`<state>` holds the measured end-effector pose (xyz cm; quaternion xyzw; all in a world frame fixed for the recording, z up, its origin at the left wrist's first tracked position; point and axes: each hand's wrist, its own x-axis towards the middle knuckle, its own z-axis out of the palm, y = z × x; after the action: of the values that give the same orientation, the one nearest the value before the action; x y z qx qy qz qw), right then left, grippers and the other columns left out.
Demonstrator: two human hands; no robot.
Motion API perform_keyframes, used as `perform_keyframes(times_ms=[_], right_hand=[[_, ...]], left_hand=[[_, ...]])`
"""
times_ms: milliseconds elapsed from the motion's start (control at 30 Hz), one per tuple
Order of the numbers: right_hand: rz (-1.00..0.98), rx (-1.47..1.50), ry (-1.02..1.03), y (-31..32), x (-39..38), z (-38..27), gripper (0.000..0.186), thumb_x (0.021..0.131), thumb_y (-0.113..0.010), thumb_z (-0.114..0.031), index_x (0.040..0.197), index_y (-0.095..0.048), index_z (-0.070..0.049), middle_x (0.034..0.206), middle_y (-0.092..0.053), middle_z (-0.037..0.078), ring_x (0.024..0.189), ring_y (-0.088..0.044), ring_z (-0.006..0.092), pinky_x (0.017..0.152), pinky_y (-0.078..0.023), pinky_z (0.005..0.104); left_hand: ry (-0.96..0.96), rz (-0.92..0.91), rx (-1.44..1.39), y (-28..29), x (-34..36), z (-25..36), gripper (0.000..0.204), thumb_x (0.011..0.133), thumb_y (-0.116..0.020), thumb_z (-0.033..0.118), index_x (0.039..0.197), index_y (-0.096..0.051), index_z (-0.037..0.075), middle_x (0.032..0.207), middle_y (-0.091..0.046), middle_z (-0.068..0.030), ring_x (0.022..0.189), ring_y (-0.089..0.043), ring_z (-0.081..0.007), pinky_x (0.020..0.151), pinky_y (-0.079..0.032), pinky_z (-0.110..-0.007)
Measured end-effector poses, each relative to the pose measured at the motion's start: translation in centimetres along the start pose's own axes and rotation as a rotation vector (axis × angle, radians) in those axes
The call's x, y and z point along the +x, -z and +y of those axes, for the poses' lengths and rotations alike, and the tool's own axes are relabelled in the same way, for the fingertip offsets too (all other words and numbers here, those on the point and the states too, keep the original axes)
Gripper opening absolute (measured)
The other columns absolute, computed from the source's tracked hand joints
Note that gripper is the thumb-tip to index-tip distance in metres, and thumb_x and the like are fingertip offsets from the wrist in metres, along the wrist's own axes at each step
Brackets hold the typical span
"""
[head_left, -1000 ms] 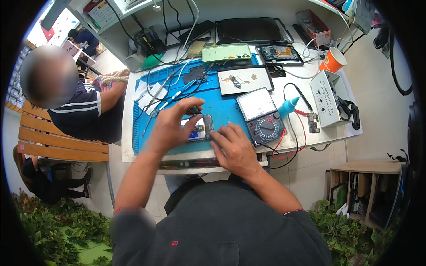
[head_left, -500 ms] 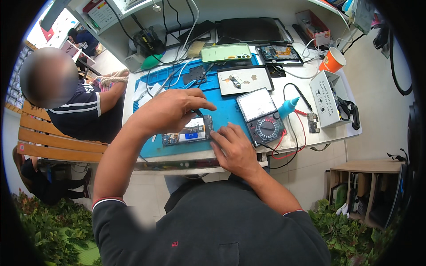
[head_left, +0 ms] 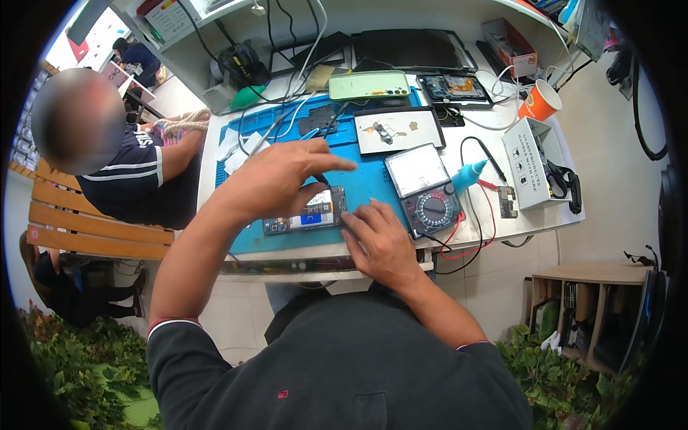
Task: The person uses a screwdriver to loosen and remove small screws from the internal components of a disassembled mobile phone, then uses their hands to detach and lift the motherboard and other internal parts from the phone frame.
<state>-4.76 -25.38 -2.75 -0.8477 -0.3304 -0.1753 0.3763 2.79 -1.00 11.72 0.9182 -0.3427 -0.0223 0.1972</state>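
An opened phone (head_left: 283, 226) with exposed inner parts lies on the blue mat (head_left: 363, 185). My left hand (head_left: 287, 179) is over it, gripping a small dark tool (head_left: 322, 179) that is partly hidden, with one finger stretched out to the right. My right hand (head_left: 376, 240) rests at the phone's right end, fingertips at its edge, fingers apart and curved. Right of that hand sits an analog multimeter (head_left: 430, 204) with red and black leads, and beside it a light-blue bottle (head_left: 466, 175). A dark tray (head_left: 398, 129) with small parts is behind my hands.
At the bench's right are a white box (head_left: 523, 168) with black scissors (head_left: 562, 186) and an orange cup (head_left: 537, 102). Cables, a green phone (head_left: 365, 84) and screens fill the back. A seated person (head_left: 129, 172) is at the left, a wooden cubby (head_left: 595, 315) at lower right.
My left hand has risen over the phone and stretched a finger rightward, uncovering more of the phone. My right hand has stayed at the phone's edge.
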Motion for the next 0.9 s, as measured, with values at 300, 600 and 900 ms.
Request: perform_keyframes(times_ms=[300,600,900], right_hand=[[0.003,0.000,0.000,-0.1,0.0,0.0,0.034,0.097,-0.086,-0.010,0.128,-0.080,0.001,0.121,-0.072,0.016,0.127,-0.068,0.0424,0.111,-0.058,0.0519],[0.015,-0.001,0.008,0.0,0.1,0.1,0.033,0.097,-0.085,-0.010,0.128,-0.080,0.001,0.120,-0.072,0.017,0.125,-0.068,0.0421,0.110,-0.058,0.0525],[0.017,-0.033,0.016,-0.2,-0.2,-0.1,0.032,0.097,-0.085,-0.009,0.127,-0.080,0.001,0.120,-0.073,0.017,0.124,-0.068,0.0426,0.110,-0.059,0.0522]], left_hand=[[0.157,-0.069,0.057,-0.1,0.4,0.7,0.042,0.095,-0.086,0.005,0.135,-0.085,0.017,0.103,-0.079,-0.0091,0.106,-0.079,-0.0377,0.091,-0.062,-0.046],[0.082,-0.001,0.050,-0.9,0.8,-0.2,0.037,0.097,-0.085,0.005,0.132,-0.086,0.017,0.104,-0.077,-0.0108,0.092,-0.078,-0.0356,0.082,-0.062,-0.048],[0.275,0.157,-0.066,-0.5,-0.1,-0.8,0.072,0.093,-0.085,-0.001,0.160,-0.062,0.016,0.103,-0.080,-0.0123,0.088,-0.083,-0.0295,0.082,-0.066,-0.043]])
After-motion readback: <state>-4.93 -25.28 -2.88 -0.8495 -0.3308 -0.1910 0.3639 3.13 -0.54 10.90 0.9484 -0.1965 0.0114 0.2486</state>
